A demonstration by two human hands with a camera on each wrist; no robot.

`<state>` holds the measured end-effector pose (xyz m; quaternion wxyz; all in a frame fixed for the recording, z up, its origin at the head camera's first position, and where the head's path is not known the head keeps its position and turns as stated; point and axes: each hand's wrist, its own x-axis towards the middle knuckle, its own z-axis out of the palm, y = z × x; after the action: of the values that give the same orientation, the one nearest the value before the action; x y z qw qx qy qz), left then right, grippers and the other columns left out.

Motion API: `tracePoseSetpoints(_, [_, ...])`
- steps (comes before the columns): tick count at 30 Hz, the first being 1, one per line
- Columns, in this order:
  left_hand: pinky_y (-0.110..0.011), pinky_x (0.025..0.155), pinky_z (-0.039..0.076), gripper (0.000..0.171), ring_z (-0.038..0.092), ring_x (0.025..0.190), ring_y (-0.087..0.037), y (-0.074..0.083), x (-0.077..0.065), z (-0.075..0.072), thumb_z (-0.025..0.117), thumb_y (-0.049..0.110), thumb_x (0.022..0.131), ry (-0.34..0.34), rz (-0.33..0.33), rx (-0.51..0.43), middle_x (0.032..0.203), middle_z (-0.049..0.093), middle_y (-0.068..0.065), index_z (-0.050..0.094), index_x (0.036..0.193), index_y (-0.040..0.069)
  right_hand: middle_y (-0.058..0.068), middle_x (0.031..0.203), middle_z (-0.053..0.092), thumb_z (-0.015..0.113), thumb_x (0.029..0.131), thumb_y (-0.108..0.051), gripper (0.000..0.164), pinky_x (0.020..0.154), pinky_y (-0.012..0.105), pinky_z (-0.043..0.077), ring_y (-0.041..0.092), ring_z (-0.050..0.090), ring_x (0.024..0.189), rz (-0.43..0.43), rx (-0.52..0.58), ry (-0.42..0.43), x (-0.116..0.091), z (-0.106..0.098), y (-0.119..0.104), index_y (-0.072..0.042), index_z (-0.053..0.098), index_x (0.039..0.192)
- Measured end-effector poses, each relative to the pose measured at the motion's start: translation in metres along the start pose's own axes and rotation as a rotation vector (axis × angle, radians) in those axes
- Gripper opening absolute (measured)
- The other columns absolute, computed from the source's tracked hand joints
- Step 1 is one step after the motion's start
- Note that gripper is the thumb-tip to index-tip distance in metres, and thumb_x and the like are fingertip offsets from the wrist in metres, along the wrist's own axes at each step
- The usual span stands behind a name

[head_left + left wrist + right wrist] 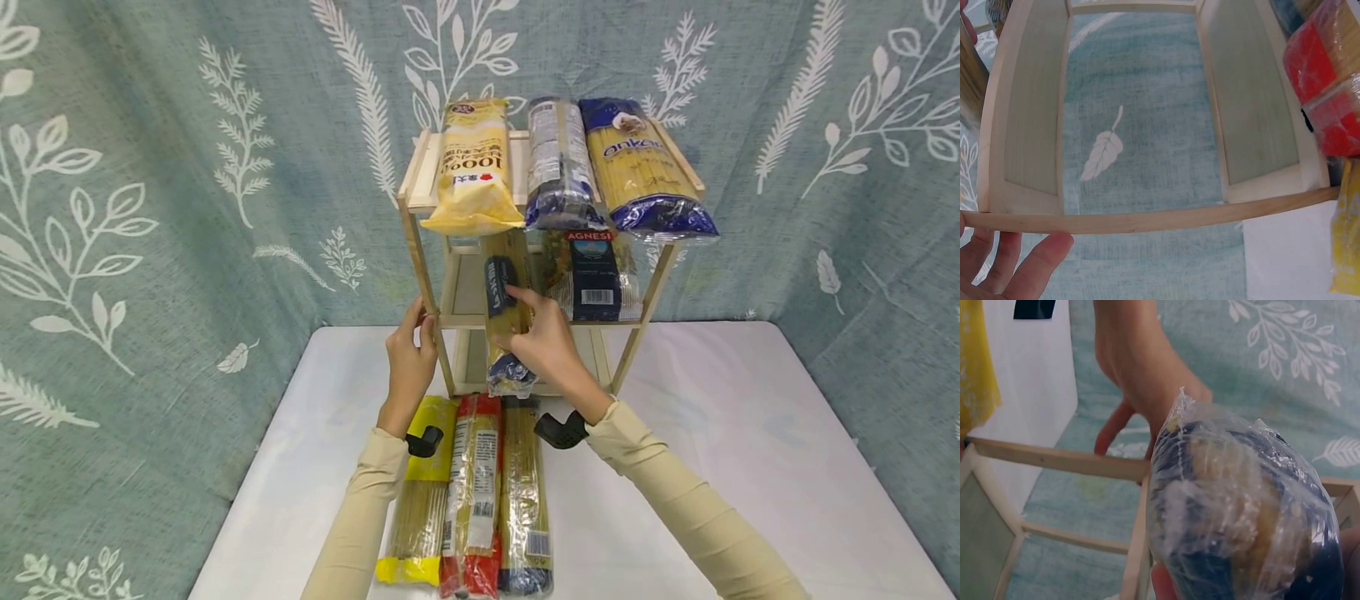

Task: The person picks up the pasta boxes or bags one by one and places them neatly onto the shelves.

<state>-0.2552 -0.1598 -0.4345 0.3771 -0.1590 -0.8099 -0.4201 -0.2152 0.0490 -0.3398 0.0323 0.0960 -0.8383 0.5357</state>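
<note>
My right hand [547, 337] grips a clear pack of spaghetti [510, 317] with a dark label, thumb and fingers across its width. The pack slants at the middle level of a wooden shelf rack [540, 323], its blue lower end sticking out over the front edge. In the right wrist view the crinkled end of the spaghetti pack [1241, 512] fills the foreground. My left hand [411, 354] holds the rack's left front post, thumb on one side and fingers partly hidden behind it. Up close, the left hand's fingers [1038, 265] lie against the wooden post [1147, 220].
On the top shelf lie a yellow pasta pack [476, 162], a clear and blue pack [558, 158] and an ankara pack [641, 167]. An Agnesi pack [596, 275] sits middle right. Before the rack lie yellow [423, 500], red [472, 492] and blue-ended [525, 500] packs.
</note>
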Motion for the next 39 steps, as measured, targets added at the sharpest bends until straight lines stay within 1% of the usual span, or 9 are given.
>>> tracePoseSetpoints(5, [-0.049, 0.081, 0.051, 0.038, 0.063, 0.095, -0.036, -0.001, -0.001, 0.0, 0.052, 0.008, 0.097, 0.001, -0.005, 0.002, 0.107, 0.064, -0.026, 0.05, 0.131, -0.009, 0.008, 0.063, 0.059, 0.074, 0.077, -0.003, 0.065, 0.045, 0.027, 0.029, 0.011, 0.024, 0.038, -0.007, -0.008, -0.003, 0.019, 0.005, -0.001, -0.01, 0.051, 0.137])
tracePoseSetpoints(10, [-0.05, 0.082, 0.05, 0.038, 0.063, 0.095, -0.037, -0.001, -0.001, 0.0, 0.05, 0.009, 0.098, -0.009, -0.007, -0.003, 0.106, 0.064, -0.026, 0.049, 0.132, -0.008, 0.002, 0.046, 0.037, 0.076, 0.076, -0.003, 0.063, 0.049, 0.027, 0.032, 0.01, 0.024, 0.037, -0.026, -0.026, 0.014, 0.035, 0.009, -0.001, -0.005, 0.053, 0.135])
tracePoseSetpoints(14, [-0.049, 0.082, 0.051, 0.038, 0.063, 0.095, -0.036, -0.002, -0.001, 0.0, 0.05, 0.01, 0.099, -0.011, -0.008, 0.0, 0.106, 0.065, -0.025, 0.05, 0.132, -0.008, 0.0, 0.043, 0.036, 0.077, 0.077, -0.007, 0.061, 0.055, 0.029, 0.038, 0.012, 0.027, 0.037, -0.035, -0.075, 0.01, 0.046, 0.014, 0.001, -0.003, 0.054, 0.133])
tracePoseSetpoints(16, [-0.048, 0.081, 0.051, 0.038, 0.063, 0.095, -0.036, -0.001, -0.001, -0.001, 0.05, 0.009, 0.098, -0.01, -0.013, 0.0, 0.106, 0.065, -0.025, 0.05, 0.132, -0.008, 0.005, 0.06, 0.056, 0.076, 0.078, -0.009, 0.06, 0.065, 0.032, 0.046, 0.016, 0.046, 0.048, -0.039, -0.107, -0.001, 0.051, 0.016, 0.002, -0.004, 0.053, 0.134])
tracePoseSetpoints(18, [-0.047, 0.08, 0.052, 0.038, 0.063, 0.095, -0.036, -0.001, -0.001, -0.001, 0.051, 0.008, 0.098, -0.007, -0.014, 0.003, 0.106, 0.065, -0.024, 0.05, 0.132, -0.008, 0.013, 0.092, 0.066, 0.074, 0.079, -0.01, 0.06, 0.082, 0.038, 0.048, 0.024, 0.06, 0.077, -0.042, -0.121, -0.023, 0.056, 0.017, 0.002, -0.003, 0.052, 0.134])
tracePoseSetpoints(21, [-0.048, 0.08, 0.052, 0.038, 0.063, 0.094, -0.036, -0.002, 0.0, -0.001, 0.051, 0.007, 0.098, -0.005, -0.008, 0.005, 0.106, 0.065, -0.025, 0.05, 0.132, -0.009, 0.018, 0.134, 0.05, 0.072, 0.079, -0.012, 0.061, 0.098, 0.047, 0.04, 0.035, 0.047, 0.12, -0.043, -0.137, -0.056, 0.061, 0.017, 0.002, -0.001, 0.05, 0.135])
tracePoseSetpoints(28, [-0.048, 0.081, 0.051, 0.038, 0.063, 0.096, -0.036, 0.0, 0.001, 0.001, 0.05, 0.009, 0.098, -0.017, -0.002, -0.005, 0.108, 0.064, -0.026, 0.049, 0.132, -0.009, 0.018, 0.114, 0.059, 0.071, 0.082, -0.03, 0.068, 0.09, 0.046, 0.045, 0.035, 0.055, 0.105, -0.049, -0.321, -0.11, 0.061, 0.017, 0.005, -0.002, 0.045, 0.138])
tracePoseSetpoints(32, [-0.047, 0.081, 0.052, 0.039, 0.063, 0.096, -0.035, -0.001, 0.001, 0.0, 0.05, 0.01, 0.099, -0.018, -0.018, -0.003, 0.109, 0.065, -0.024, 0.049, 0.133, -0.007, 0.019, 0.126, 0.056, 0.07, 0.082, -0.041, 0.071, 0.094, 0.052, 0.042, 0.04, 0.049, 0.117, -0.063, -0.432, -0.113, 0.059, 0.015, 0.005, -0.005, 0.046, 0.139])
tracePoseSetpoints(39, [-0.048, 0.077, 0.052, 0.039, 0.064, 0.096, -0.034, -0.003, 0.0, 0.0, 0.05, 0.011, 0.099, -0.024, -0.028, -0.007, 0.105, 0.066, -0.022, 0.049, 0.133, -0.007, 0.027, 0.137, 0.039, 0.068, 0.082, -0.049, 0.073, 0.094, 0.055, 0.04, 0.046, 0.032, 0.128, -0.061, -0.447, -0.122, 0.057, 0.012, 0.007, -0.008, 0.046, 0.139])
